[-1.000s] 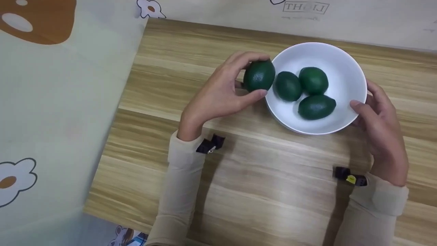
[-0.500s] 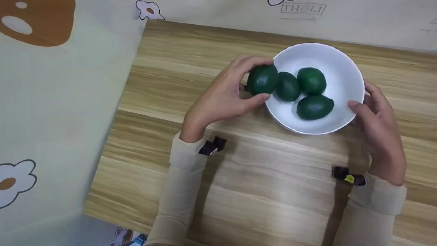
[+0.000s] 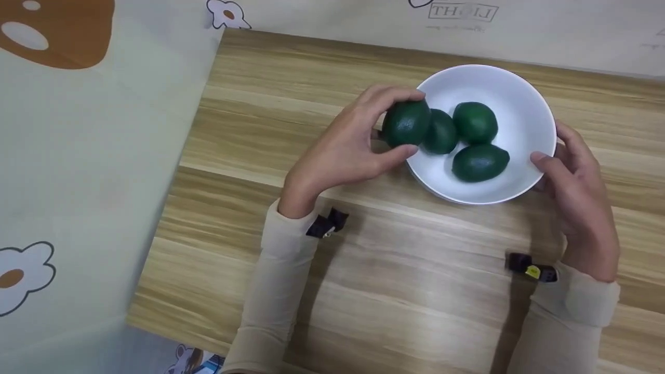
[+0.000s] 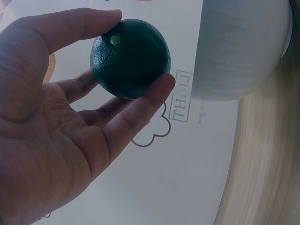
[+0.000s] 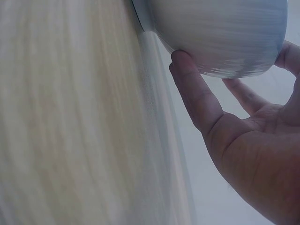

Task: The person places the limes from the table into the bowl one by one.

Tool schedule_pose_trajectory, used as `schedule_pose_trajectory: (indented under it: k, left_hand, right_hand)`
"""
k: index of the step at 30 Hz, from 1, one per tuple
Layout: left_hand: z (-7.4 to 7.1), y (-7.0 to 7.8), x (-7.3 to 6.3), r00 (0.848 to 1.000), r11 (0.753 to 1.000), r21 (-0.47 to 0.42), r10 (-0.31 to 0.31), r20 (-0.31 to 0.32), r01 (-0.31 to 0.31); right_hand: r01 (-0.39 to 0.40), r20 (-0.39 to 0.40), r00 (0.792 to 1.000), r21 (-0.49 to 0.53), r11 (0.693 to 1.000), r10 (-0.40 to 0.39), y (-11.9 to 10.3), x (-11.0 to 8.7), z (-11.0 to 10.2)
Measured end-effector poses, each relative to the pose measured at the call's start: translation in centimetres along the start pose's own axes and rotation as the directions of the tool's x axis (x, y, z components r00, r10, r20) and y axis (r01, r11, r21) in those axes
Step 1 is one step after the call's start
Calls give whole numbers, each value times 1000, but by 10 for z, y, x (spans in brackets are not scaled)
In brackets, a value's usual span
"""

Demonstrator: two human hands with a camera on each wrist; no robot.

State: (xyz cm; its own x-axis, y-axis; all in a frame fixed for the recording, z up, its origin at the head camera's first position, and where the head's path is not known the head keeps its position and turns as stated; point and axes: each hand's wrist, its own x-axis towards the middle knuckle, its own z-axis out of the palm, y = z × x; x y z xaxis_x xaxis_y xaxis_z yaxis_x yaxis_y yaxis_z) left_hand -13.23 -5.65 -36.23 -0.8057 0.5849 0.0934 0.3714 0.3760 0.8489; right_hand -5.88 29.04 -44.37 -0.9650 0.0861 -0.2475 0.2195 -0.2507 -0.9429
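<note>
My left hand (image 3: 353,140) holds a dark green lime (image 3: 407,123) between thumb and fingers, over the left rim of a white bowl (image 3: 527,111). In the left wrist view, the lime (image 4: 131,58) has dimpled skin and a pale stem spot, and the bowl (image 4: 239,51) stands beside it. Three more limes lie together in the bowl, the lower one (image 3: 480,162) with a pointed end. The held lime partly covers the leftmost of these. My right hand (image 3: 576,182) grips the bowl's right side, thumb at the rim; the right wrist view shows fingers against its outer wall (image 5: 225,37).
The bowl stands on a wood-grain table (image 3: 415,280), near its far edge. Beyond the table lies a pale cloth (image 3: 104,156) with flower prints. Dark wrist-worn cameras sit at both sleeve cuffs.
My left hand has moved a little to the right with its lime, from beside the bowl to over its rim. The right hand keeps its grip, and the other limes stay put.
</note>
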Motion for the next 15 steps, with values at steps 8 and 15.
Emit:
schedule_pose_trajectory:
  k: [8,15]
  left_hand:
    - [3,1,1,1000,1000,3,27,6,-27]
    - [4,4,2,1000,1000,19,5,29,-6]
  right_hand:
    - [-5,-4,1000,-5,1000,5,0,0,0]
    - [0,-4,1000,-7,1000,0,0,-1,0]
